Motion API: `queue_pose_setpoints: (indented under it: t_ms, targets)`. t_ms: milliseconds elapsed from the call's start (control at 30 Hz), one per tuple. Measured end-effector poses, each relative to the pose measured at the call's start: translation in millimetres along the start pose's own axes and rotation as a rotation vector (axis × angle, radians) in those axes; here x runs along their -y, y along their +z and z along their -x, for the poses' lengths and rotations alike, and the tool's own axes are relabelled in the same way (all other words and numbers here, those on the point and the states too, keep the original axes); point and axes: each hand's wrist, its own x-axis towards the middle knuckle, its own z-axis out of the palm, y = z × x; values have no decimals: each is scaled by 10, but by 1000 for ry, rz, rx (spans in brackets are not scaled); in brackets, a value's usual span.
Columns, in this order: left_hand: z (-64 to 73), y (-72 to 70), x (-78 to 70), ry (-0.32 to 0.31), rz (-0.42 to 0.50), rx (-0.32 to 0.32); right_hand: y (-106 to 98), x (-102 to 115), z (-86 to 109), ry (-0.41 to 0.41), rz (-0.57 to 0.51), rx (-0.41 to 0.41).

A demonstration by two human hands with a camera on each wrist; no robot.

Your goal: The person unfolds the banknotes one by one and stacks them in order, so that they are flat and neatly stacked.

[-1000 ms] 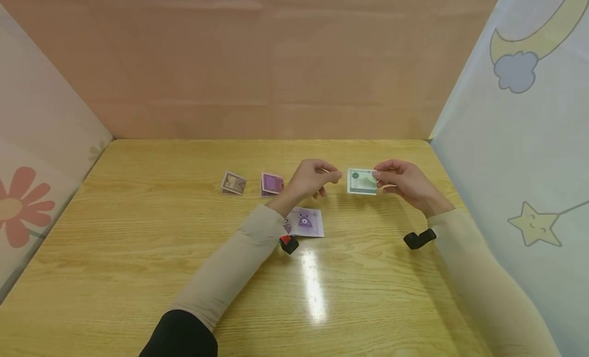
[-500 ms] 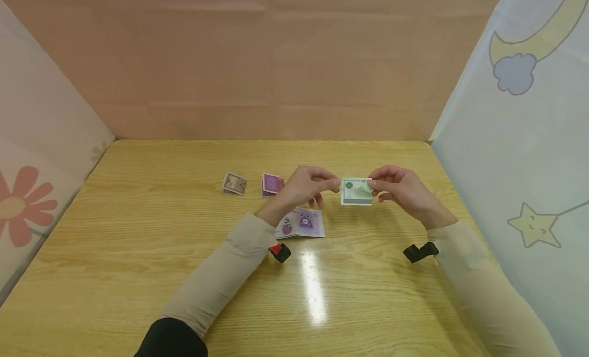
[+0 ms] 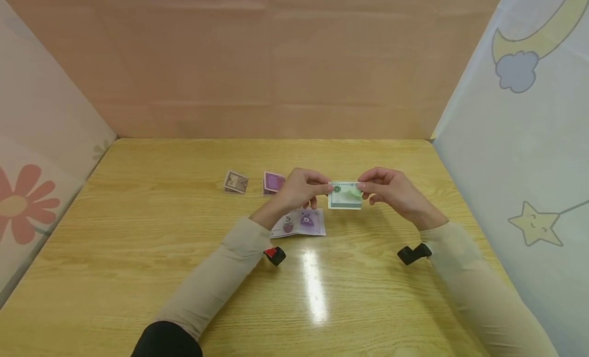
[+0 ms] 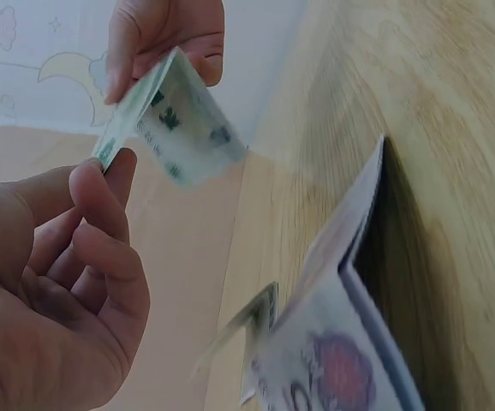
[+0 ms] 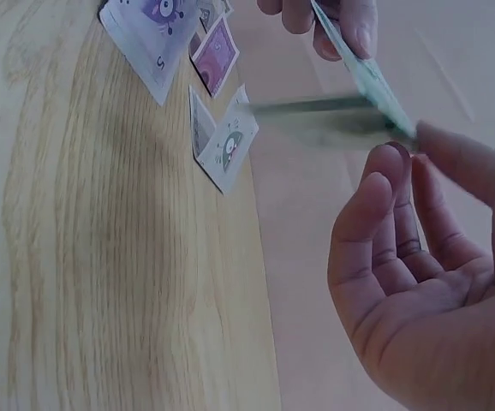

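Observation:
A folded green play banknote (image 3: 345, 198) is held up over the table between both hands. My left hand (image 3: 300, 190) pinches its left top corner between thumb and forefinger. At the opposite corner my right hand (image 3: 391, 192) pinches it the same way. In the left wrist view the green banknote (image 4: 187, 128) hangs partly unfolded, its lower flap tilted away from the upper one. Below the left hand lies a creased purple banknote (image 3: 306, 222) marked 5, part of it covered by the wrist in the head view.
Farther back on the wooden table (image 3: 152, 219) stand a folded brown banknote (image 3: 236, 183) and a folded magenta one (image 3: 274, 182). The right wrist view shows another folded banknote (image 5: 229, 145), hidden behind the left hand in the head view. Printed cloth walls (image 3: 529, 142) enclose the table.
My right hand has brought the green banknote leftward and slightly nearer. My left hand, earlier apart from it, has taken hold of its left corner.

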Motion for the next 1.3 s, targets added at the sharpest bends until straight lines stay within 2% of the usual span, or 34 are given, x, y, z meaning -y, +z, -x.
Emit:
queue_pose_setpoints:
  t_ms: [233, 500, 667, 800, 967, 1067, 1300]
  targets:
    - [149, -225, 54, -23, 12, -11, 71, 40, -109, -37, 25, 37]
    - [261, -377, 86, -22, -24, 35, 269, 70, -346, -104, 88, 262]
    - [334, -455, 124, 4, -14, 56, 358, 81, -412, -109, 110, 346]
    - [403, -548, 185, -6, -4, 27, 350, 55, -405, -83, 131, 346]
    - [504, -684, 287, -45, 3, -13, 308, -6, -383, -66, 211, 310]
    - [552, -739, 342, -46, 5, -18, 297, -37, -371, -64, 248, 299]
    - [660, -818, 453, -63, -15, -33, 375, -68, -350, -26, 248, 305]
